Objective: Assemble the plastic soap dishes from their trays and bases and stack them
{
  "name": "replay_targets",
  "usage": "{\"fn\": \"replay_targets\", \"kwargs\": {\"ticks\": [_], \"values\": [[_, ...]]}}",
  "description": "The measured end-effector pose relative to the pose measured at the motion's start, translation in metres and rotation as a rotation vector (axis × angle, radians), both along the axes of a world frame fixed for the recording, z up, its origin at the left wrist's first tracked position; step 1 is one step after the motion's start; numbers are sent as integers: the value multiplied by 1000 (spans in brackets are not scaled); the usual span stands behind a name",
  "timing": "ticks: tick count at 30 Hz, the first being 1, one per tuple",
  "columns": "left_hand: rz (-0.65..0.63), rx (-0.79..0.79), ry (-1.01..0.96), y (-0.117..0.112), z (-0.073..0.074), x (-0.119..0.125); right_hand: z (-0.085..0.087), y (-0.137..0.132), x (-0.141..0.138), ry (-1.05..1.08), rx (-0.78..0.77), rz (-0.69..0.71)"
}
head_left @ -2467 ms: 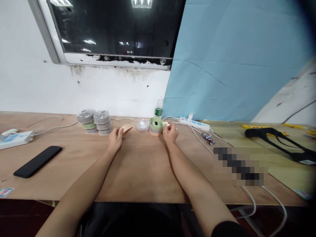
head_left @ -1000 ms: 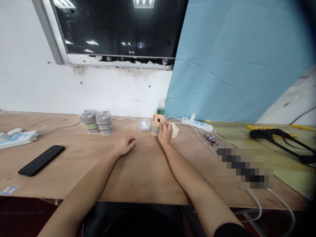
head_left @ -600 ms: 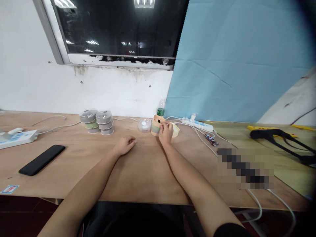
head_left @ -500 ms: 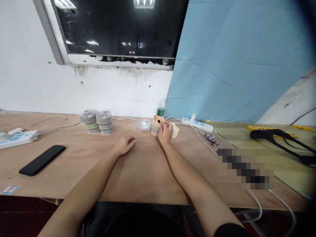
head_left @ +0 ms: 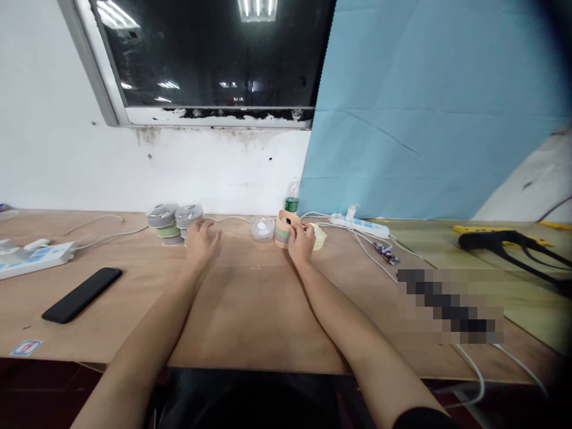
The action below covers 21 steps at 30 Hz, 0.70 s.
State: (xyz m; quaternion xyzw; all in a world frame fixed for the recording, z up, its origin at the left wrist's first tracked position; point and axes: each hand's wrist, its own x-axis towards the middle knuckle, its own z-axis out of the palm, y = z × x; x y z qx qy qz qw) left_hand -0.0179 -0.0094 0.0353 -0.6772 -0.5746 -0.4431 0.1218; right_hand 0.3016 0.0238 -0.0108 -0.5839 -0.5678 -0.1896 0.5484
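Note:
In the head view, my left hand (head_left: 202,243) is in front of the right one of two stacks of round grey containers (head_left: 189,214). Its fingers look apart, slightly blurred, and partly cover that stack; I cannot tell whether they touch it. The left stack (head_left: 164,223) has a green band in its middle and a clear lid. My right hand (head_left: 301,243) is closed at the right side of a peach, green and grey banded container (head_left: 281,231), with a dark spot near its top. A clear round lid or bowl (head_left: 262,229) sits just left of that container.
Behind the banded container stands a clear bottle (head_left: 292,202) with a green label. Pale yellow pieces (head_left: 319,236) lie to its right. Power strips (head_left: 361,225) and cables run along both sides. A black phone (head_left: 83,294) lies at the left; a black strap-like object (head_left: 504,239) at the right.
My left hand has moved left and away from me, from the bare tabletop to the grey stacks. My right hand stays at the banded container. The view has shifted slightly.

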Motion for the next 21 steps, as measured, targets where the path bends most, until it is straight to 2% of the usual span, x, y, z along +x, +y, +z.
{"fn": "replay_targets", "kwargs": {"ticks": [5,8,13,21], "values": [[255,-1,-34,15,29,-22,1,1,1,17,55,17],[334,-87,2,24,38,-34,2,0,0,26,61,34],[353,-208,172,29,32,-43,3,-1,-1,30,72,52],[320,-128,150,26,22,-38,5,-4,-2,17,42,26]]}}
